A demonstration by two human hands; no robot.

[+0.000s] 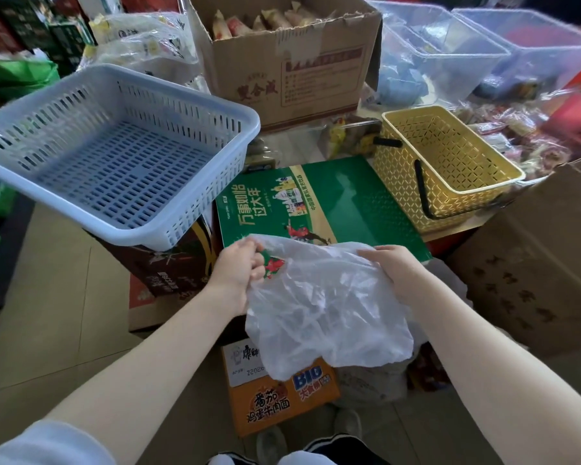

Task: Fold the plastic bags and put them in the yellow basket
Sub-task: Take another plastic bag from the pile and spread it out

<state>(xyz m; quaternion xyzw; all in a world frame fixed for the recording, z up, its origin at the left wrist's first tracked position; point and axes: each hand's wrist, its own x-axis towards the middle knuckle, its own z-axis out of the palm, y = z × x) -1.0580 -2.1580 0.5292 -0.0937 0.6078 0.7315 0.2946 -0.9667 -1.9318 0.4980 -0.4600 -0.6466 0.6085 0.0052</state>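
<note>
- Left hand [239,268]: fingers curled round the upper left edge of a translucent white plastic bag [326,310], gripping it.
- Right hand [394,266]: holds the bag's upper right edge; the fingertips are hidden under the film, so the exact grip cannot be told.
- Plastic bag: crumpled, unfolded, held up between both hands. Its upper edge lies over the near edge of a green gift box [332,203]; its lower part hangs in front of an orange noodle carton [282,401].
- Yellow basket [450,169]: open lattice walls, black handles folded down. It stands just beyond the far right corner of the green gift box, well apart from the bag. No bag shows inside it.
- Pale blue slotted basket [114,152]: sits tilted on a dark brown carton [171,273], left of the green gift box.
- Open cardboard box [289,65]: stands behind the green gift box and holds packaged goods.
- Clear plastic bins [483,48]: at far right, behind the yellow basket.
- Plain brown carton [534,263]: at the right edge of view.
- Tiled floor [47,330]: visible at left, under the stacked cartons.
</note>
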